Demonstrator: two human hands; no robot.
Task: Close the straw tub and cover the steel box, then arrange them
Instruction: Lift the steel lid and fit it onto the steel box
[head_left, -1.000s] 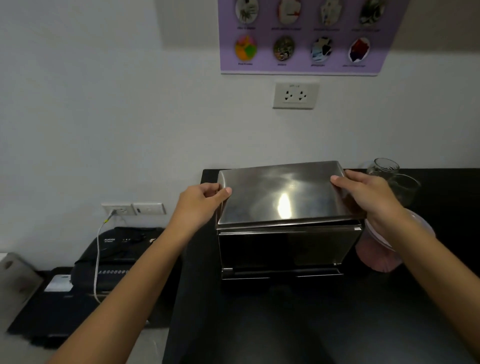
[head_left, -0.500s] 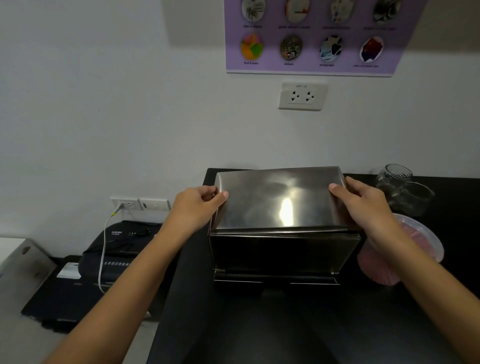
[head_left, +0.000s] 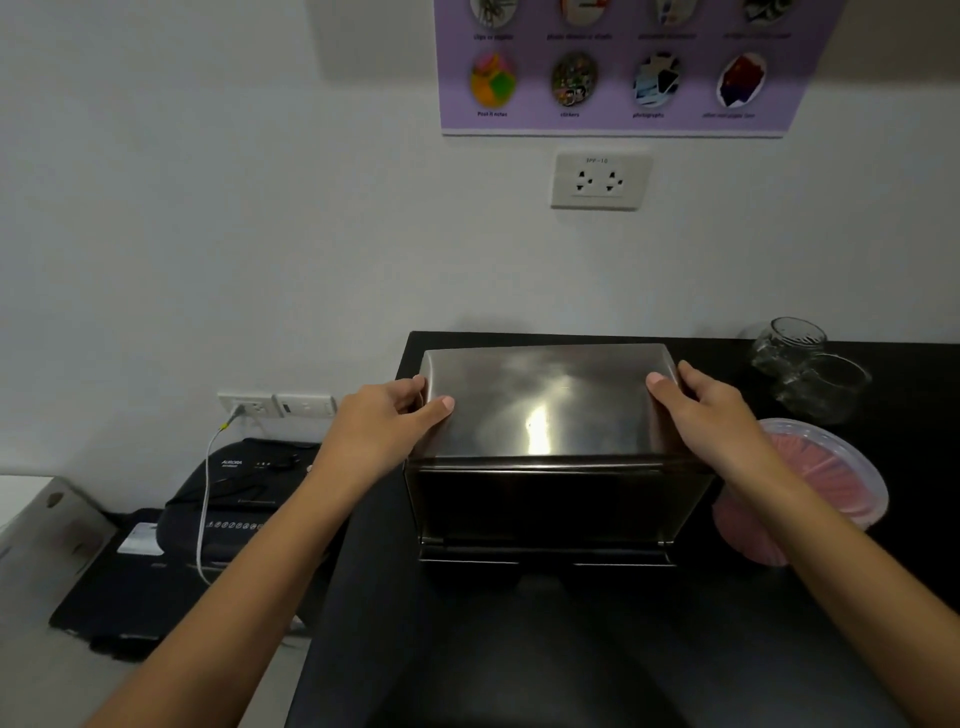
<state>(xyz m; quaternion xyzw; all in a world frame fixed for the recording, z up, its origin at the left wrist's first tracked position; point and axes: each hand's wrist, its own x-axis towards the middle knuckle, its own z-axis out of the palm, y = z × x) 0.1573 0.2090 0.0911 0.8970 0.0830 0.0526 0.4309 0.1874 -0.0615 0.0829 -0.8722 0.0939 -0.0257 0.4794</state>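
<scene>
A black table (head_left: 571, 649) runs along the white wall, its left edge falling off toward the floor. The steel box (head_left: 556, 499) stands on it near the back left corner, its lid (head_left: 545, 400) seated flat on top. Just right of the box sits the straw tub (head_left: 810, 488), a clear round container with pink straws inside and its lid on. Behind the tub, near the wall, two clear glass jars (head_left: 805, 364) stand close together on the dark surface.

Dim, soft focus, glare on steel lid (head_left: 540, 405)
</scene>
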